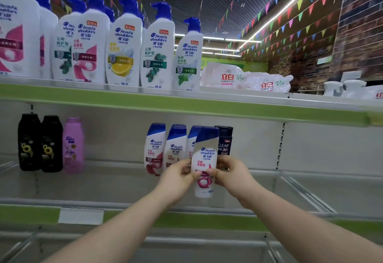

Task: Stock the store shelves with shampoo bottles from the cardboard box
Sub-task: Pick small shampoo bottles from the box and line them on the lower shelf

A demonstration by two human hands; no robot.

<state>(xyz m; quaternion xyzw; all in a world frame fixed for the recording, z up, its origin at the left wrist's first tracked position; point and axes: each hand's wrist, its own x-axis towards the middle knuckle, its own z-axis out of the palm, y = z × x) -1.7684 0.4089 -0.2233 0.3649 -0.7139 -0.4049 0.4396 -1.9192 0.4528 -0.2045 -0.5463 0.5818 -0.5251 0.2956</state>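
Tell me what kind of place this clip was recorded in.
A shop aisle, most likely a supermarket: metal shelves with green edge strips, rows of branded pump shampoo bottles facing out, and coloured bunting under the ceiling.

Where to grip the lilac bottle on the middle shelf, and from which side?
Likely the upper body of the lilac bottle, from the front. It stands upright with its right side free. The black bottle crowds its left lower down, but near the narrower tops a gap admits fingers.
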